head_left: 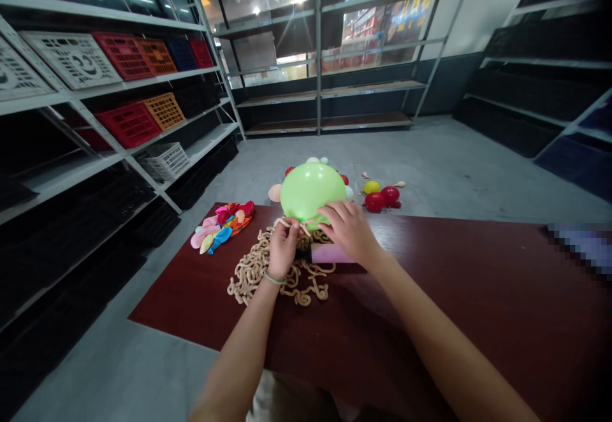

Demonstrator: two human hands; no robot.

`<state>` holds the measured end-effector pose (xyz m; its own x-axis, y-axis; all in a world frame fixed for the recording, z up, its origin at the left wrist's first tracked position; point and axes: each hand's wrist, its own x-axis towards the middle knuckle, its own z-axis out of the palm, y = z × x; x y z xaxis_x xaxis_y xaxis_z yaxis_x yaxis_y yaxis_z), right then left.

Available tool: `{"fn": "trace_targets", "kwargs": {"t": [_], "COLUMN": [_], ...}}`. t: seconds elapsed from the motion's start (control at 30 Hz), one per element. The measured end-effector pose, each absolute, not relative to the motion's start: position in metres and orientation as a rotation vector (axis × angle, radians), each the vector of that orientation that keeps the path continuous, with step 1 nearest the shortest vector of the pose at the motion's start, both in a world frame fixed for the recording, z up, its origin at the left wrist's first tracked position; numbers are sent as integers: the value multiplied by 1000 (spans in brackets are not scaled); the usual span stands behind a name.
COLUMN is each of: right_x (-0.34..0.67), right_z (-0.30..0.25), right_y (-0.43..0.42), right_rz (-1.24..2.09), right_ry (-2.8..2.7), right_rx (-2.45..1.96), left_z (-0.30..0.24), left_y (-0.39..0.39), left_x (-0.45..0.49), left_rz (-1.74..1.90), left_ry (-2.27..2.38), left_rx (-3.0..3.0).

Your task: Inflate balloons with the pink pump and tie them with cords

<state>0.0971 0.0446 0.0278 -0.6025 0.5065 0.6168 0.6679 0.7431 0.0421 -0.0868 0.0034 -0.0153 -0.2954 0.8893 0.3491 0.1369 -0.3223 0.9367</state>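
Note:
A large inflated light-green balloon [308, 189] stands at the far edge of the table, just beyond my hands. My left hand [283, 248], with a green band at the wrist, is closed in a pinch on a beige cord [285, 222] close to the balloon's lower end. My right hand [352, 231] reaches to the balloon's lower right side, its fingers bent and apart; its thumb is partly hidden. Beneath and left of my hands spreads a heap of curly beige cord [253, 262]. A pink-purple cylinder [329, 254] with a dark end lies under my right hand.
Flat coloured balloons [222, 227] lie at the left of the dark red table [459, 282]. Beyond it, small red balloons [375, 202] and a yellow balloon [371, 187] rest on the floor. Shelving with plastic crates [129, 122] lines the left. A blurred object [581, 247] sits at right.

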Motion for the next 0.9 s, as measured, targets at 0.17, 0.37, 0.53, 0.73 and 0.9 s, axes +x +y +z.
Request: {"fn": "trace_targets", "kwargs": {"t": [0.17, 0.37, 0.53, 0.73, 0.9], "right_x": [106, 101, 120, 168, 175], "right_z": [32, 36, 49, 63, 51], "right_y": [47, 40, 54, 122, 122], "right_rz": [-430, -419, -464, -395, -308], "right_ry": [-2333, -2260, -2138, -2101, -2106], "right_rx": [-857, -902, -926, -1292, -1280], "left_z": [-10, 7, 32, 50, 40], "left_y": [1, -4, 10, 44, 45], "left_x": [-82, -66, -51, -45, -65], "left_rz": [1632, 1594, 1587, 1618, 1620], "left_ry": [1185, 1088, 984, 1016, 1152], "left_rx": [1371, 1400, 1443, 1352, 1286]}}
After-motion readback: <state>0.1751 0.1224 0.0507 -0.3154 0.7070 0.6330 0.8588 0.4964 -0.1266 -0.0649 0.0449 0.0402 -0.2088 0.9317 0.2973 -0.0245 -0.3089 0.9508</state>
